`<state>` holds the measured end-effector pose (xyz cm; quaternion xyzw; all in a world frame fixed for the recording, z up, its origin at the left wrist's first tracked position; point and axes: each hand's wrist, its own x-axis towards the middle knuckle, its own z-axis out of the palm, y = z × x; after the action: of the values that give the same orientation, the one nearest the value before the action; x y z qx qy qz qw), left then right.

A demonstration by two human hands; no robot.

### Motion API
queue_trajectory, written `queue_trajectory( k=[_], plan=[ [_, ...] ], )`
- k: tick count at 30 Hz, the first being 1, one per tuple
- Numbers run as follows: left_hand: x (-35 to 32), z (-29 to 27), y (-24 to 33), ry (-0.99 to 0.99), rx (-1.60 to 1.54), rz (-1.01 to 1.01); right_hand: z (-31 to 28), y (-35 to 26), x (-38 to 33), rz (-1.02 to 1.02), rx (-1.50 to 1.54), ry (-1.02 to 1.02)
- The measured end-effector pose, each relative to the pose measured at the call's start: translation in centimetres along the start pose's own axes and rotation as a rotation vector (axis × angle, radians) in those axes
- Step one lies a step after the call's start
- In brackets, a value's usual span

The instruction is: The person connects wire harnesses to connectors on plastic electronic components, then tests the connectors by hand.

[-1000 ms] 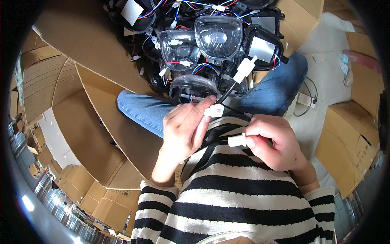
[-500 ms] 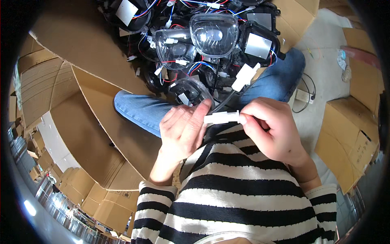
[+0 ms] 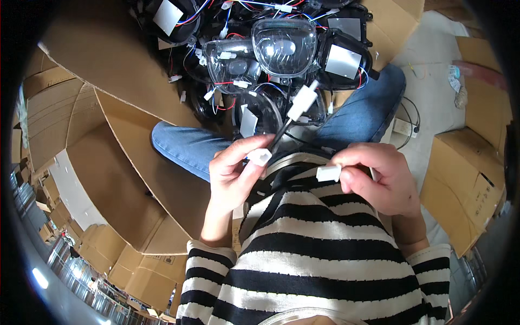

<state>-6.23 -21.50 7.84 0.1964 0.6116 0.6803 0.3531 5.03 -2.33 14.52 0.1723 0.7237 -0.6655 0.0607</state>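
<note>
Between thumb and fingers, my left hand (image 3: 236, 172) pinches a white plastic connector (image 3: 260, 157), its open end facing right. A second white connector (image 3: 329, 173) is gripped at its right end by my right hand (image 3: 379, 176). A gap separates the two connectors, with my striped shirt behind them. Just beyond my left fingertips, a larger white plug (image 3: 302, 103) sticks up on a black cable (image 3: 279, 134). Past it lie several clear-lensed lamps (image 3: 284, 47) in black housings, heaped together with red, blue and white wires.
An open cardboard box (image 3: 108, 173) stands at the left, and a flap (image 3: 124, 59) rises beside the lamp heap. My jeans-clad legs (image 3: 374, 103) flank the heap. At right are a cardboard box (image 3: 460, 184) and a white power strip (image 3: 402, 127) with a black cord on the floor.
The two white connectors, end to end between my hands before, are now apart. My right hand has shifted slightly right, my left fingers have turned, and the larger plug has swung left.
</note>
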Motion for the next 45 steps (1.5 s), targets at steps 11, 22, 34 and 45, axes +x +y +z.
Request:
queue_trajectory(
  k=[11, 22, 34, 45],
  plan=[
    [-0.1, -1.2, 0.3, -0.120, -0.166, -0.050, -0.8, -0.1, 0.0, -0.096, 0.093, 0.091],
    [0.4, -1.9, -0.3, -0.264, -0.036, 0.144, -1.0, -0.3, 0.3, -0.060, 0.042, 0.001],
    [0.7, -2.0, 0.3, -0.339, 0.078, 0.109, -1.0, 0.1, 0.0, -0.089, 0.048, -0.002],
    [0.0, -1.7, 0.7, -0.368, 0.103, 0.097, 0.1, 0.1, 0.0, -0.150, -0.164, 0.057]
  ],
)
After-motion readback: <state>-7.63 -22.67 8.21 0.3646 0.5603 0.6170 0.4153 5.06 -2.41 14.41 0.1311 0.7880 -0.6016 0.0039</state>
